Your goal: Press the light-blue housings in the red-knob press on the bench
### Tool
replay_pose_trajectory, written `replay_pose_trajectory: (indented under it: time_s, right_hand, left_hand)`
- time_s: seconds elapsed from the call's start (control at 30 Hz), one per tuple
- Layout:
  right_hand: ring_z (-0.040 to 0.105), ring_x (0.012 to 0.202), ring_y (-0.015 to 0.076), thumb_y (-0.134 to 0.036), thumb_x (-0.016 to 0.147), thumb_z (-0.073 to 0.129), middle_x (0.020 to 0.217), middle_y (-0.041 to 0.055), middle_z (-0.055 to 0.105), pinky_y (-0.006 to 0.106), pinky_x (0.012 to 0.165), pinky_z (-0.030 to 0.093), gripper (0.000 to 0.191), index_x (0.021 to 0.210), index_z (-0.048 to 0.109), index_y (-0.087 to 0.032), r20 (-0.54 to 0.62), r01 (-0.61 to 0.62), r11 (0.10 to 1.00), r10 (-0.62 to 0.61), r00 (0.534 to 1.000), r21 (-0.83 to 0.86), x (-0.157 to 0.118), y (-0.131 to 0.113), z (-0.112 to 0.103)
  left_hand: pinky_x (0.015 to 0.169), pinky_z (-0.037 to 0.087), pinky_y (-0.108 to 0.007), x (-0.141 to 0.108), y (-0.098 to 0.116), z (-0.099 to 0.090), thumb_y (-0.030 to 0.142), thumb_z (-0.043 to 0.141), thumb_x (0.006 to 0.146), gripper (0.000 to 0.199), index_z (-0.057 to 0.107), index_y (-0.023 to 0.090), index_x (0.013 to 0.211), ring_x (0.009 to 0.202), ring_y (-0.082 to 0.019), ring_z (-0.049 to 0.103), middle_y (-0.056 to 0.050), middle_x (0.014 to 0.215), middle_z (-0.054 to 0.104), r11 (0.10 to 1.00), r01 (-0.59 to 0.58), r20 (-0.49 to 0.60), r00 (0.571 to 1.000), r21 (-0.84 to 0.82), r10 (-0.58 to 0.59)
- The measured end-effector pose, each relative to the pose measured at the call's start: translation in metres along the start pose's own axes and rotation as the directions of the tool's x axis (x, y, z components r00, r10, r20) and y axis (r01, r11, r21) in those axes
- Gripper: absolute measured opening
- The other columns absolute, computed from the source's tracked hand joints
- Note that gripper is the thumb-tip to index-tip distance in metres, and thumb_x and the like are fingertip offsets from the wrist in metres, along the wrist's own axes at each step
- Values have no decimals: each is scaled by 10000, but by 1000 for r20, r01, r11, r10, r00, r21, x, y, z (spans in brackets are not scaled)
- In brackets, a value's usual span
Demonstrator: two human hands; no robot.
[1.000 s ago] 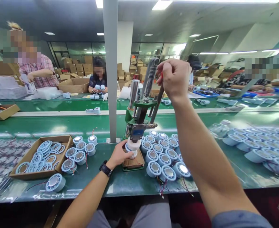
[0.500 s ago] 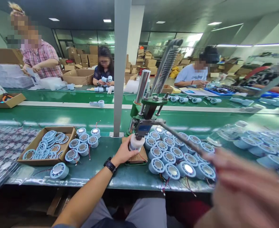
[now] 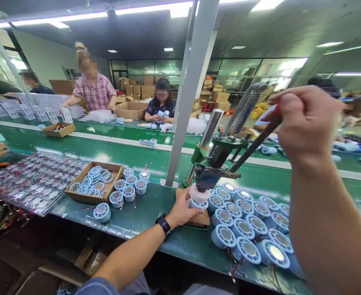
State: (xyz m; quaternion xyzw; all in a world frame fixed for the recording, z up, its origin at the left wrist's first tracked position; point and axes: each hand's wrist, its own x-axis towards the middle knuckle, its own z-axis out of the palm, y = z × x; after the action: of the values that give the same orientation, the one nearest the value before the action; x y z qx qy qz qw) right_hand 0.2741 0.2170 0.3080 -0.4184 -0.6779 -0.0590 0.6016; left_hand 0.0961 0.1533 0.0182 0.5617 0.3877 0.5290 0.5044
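Right grip [image 3: 309, 123] closed round lever [image 3: 256, 143], swung up since half-second ago; press [image 3: 209, 177] likely eased; left grip [image 3: 183, 209] holding blue cup [image 3: 199, 204] under white pad [image 3: 199, 194].

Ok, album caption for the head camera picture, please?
Left hand holds a blue part under the press; right hand holds its lever.
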Motion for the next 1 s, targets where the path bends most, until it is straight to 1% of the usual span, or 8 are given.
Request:
replay_pose_trajectory:
  time_s: [0.1,0.27,0.37,0.47,0.6,0.77,0.87,1.0]
  right_hand:
    - [635,968,125,-197,899,531,1066,91,669,296,788,440,340,1181,659,-57,-12,-24,996,23,1000,-90,6,-5,14]
    - [634,963,166,-98,844,556,984,58,663,332,841,498,292,1084,699,-185,-498,263,944,-132,857,202,-115,-45,36]
    - [620,972,175,-117,892,480,996,63,646,342,887,517,251,1040,671,-186,72,175,947,-201,977,268,-180,-65,95]
    - [602,1068,166,-14,845,423,1181,91,611,304,947,513,444,1198,635,-181,676,84,983,-172,716,162,-204,-65,178]
    - [570,1182,197,92,701,540,1305,111,563,340,1020,481,604,1225,650,-189,842,115,978,-206,499,172,-204,-45,262]
    - [586,1142,180,-103,848,657,1225,74,611,392,1023,482,294,1140,653,-130,915,157,961,-265,305,227,-210,-29,291]
    - [596,1096,181,-177,905,622,1180,79,611,393,983,499,306,1207,615,-130,925,156,980,-169,340,122,-210,-34,285]
    - [580,1099,226,-197,899,608,1244,152,530,355,945,488,515,1404,506,-192,850,105,990,27,525,-97,-195,-53,256]
  left_hand:
    - [1057,423,-451,-31,11,-17,181,853,629,643,603,208,1220,1157,-287,555,-93,1209,617,960,-5,-109,993,281,37]
    - [1023,431,-412,-55,17,-71,155,769,701,514,608,214,1186,1099,-250,548,-66,1146,570,837,163,-371,927,523,51]
    - [998,449,-401,-46,9,-84,136,712,734,427,613,190,1146,1066,-245,569,-73,1106,567,805,221,-403,915,550,24]
    - [991,470,-406,-48,9,-83,100,661,747,492,579,188,1223,1092,-256,579,-100,1177,584,800,177,-351,935,574,44]
    - [1016,478,-410,-77,40,-113,61,530,796,444,632,199,1205,1081,-245,620,-92,1201,646,718,77,-221,969,692,110]
    - [1062,409,-499,-90,105,-241,106,464,868,273,694,169,1000,1097,-301,615,-76,1021,708,636,201,-459,847,745,270]
    - [1102,349,-514,-74,115,-306,193,577,874,106,680,171,860,1157,-309,587,-63,940,708,659,230,-492,836,716,244]
    - [1051,418,-499,-53,97,-330,365,637,905,234,661,135,943,1117,-242,610,-78,1065,683,701,150,-436,865,697,248]
